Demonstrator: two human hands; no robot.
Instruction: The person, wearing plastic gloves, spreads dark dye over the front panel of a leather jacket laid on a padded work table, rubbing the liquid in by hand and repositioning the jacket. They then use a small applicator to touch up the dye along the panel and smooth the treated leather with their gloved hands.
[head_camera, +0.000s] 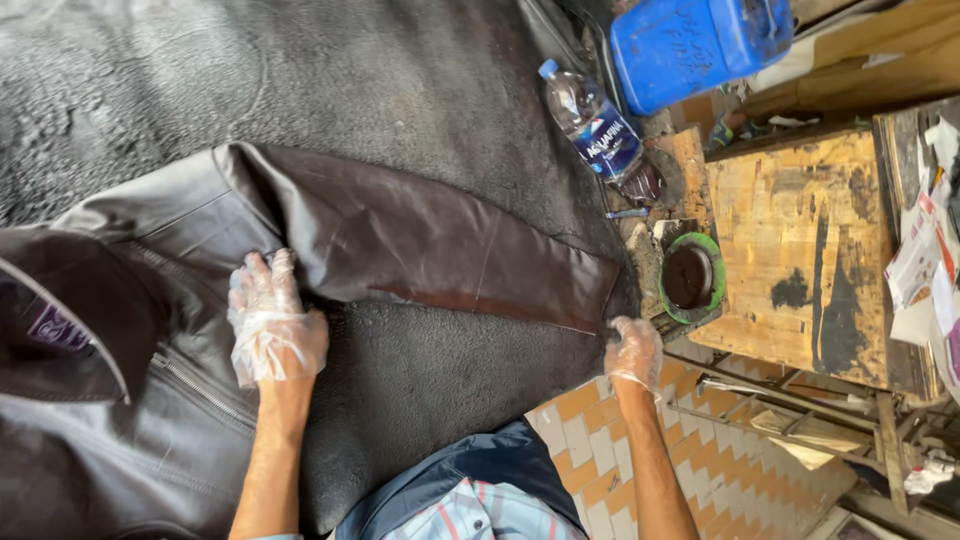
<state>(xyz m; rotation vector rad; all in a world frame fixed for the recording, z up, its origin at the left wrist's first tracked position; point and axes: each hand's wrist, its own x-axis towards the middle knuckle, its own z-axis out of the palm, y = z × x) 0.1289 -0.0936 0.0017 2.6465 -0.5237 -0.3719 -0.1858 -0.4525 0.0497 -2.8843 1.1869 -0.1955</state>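
Left hand pressed flat, fingers spread, on the jacket, our right hand pinches its sleeve cuff: sleeve stretched, only its lower edge looks darkened.

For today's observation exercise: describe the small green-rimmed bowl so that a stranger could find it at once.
Start at the wooden block on the right. At its left edge, just above the right hand, sits the bowl. Its bright green rim and dark contents set it apart from the clear bottle above.
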